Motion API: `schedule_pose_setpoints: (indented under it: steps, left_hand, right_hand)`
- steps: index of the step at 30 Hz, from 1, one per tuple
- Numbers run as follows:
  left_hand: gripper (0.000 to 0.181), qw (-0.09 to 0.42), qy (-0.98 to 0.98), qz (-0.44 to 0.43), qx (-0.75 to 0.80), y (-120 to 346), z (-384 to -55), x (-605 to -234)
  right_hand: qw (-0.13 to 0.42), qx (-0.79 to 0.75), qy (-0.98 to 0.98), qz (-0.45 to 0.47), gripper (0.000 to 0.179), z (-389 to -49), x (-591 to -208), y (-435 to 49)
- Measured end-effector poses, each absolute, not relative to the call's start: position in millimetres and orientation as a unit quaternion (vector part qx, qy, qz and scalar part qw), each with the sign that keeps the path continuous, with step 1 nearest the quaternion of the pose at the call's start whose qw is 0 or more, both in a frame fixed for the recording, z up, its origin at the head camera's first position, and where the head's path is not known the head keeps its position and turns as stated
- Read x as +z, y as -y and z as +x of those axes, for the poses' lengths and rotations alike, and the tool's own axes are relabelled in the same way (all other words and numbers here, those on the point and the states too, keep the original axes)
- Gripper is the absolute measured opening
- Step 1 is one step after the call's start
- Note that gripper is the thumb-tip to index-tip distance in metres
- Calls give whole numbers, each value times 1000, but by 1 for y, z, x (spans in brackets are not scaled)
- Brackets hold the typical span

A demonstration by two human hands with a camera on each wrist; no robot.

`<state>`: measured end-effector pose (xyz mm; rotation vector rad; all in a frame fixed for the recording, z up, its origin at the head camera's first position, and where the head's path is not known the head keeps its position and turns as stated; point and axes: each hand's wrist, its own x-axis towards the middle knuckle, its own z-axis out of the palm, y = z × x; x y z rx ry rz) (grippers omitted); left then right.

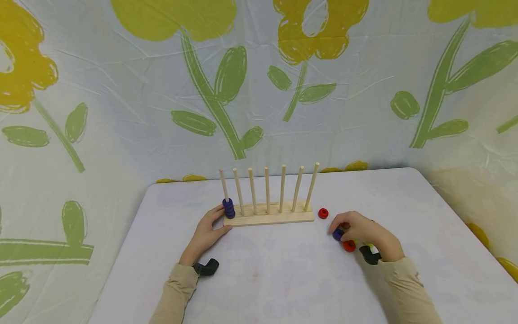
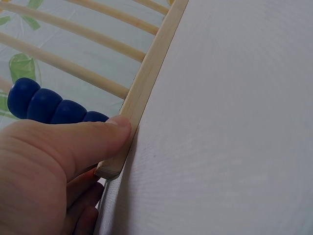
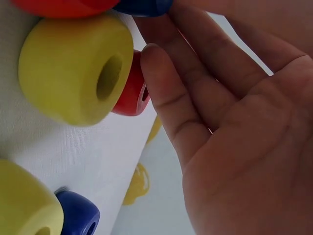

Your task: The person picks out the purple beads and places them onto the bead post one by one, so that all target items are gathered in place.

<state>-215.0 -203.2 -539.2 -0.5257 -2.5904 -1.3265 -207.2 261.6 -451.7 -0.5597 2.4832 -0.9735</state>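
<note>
Blue bead (image 1: 338, 234) part-hidden, yellow bead (image 3: 24, 198) cropped

From above, the head camera faces forward and down at the wooden rack (image 1: 269, 219). The left-wrist close-up shares its left end; the right-wrist close-up, beads (image 3: 58, 73) right of it.

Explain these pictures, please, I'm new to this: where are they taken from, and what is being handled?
No machine here, just a person's two bare hands. The wide picture is taken from the person's head; the two close-ups come from the left and right wrists. On the white table stands a wooden rack with seven pegs; a stack of blue beads sits on the leftmost one. The left hand grips that end of the rack. The right hand pinches a loose blue bead, with red beads and yellow beads nearby.
</note>
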Motion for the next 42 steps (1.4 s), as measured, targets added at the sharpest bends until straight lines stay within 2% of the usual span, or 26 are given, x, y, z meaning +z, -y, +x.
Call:
schedule_pose_setpoints:
  steps: [14, 33, 42]
  left_hand:
    - [54, 84, 874, -174, -445, 203, -215, -536]
    - [55, 82, 874, -169, -449, 203, -215, -538]
    - [56, 89, 873, -170, -448, 203, -214, -539]
  right_hand:
    - [179, -346, -900, -194, 33, -204, -451, -255]
    - [157, -329, -902, -230, 22, -208, -453, -254]
    - [113, -324, -901, -265, 22, -210, -449, -255]
